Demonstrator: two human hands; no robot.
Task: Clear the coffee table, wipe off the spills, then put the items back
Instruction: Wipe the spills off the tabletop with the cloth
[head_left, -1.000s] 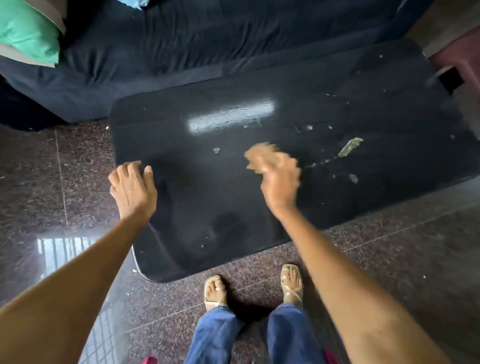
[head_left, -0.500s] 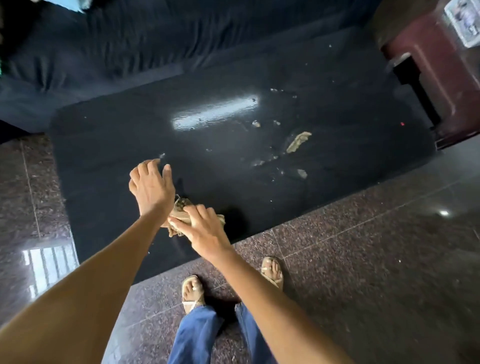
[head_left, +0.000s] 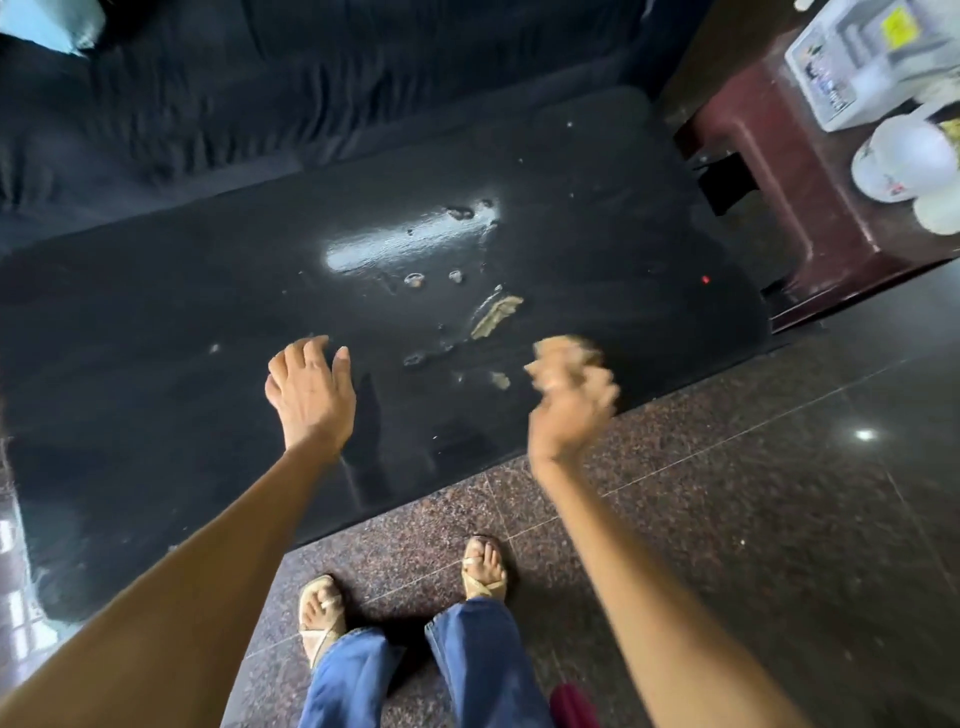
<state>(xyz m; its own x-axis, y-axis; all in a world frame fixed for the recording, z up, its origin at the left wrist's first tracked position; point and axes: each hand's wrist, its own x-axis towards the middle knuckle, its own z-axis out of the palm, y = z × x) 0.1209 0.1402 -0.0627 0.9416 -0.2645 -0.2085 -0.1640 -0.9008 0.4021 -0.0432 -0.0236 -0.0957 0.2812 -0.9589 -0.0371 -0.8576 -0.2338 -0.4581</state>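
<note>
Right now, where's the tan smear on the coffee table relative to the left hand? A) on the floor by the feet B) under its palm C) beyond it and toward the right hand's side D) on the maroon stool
C: the tan smear lies on the coffee table, uncovered, farther out than the left hand and off toward the right hand.

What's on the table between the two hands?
In the head view, between the left hand and the right hand holding the cloth, the black coffee table carries small wet spill spots and a tan crumb.
</note>
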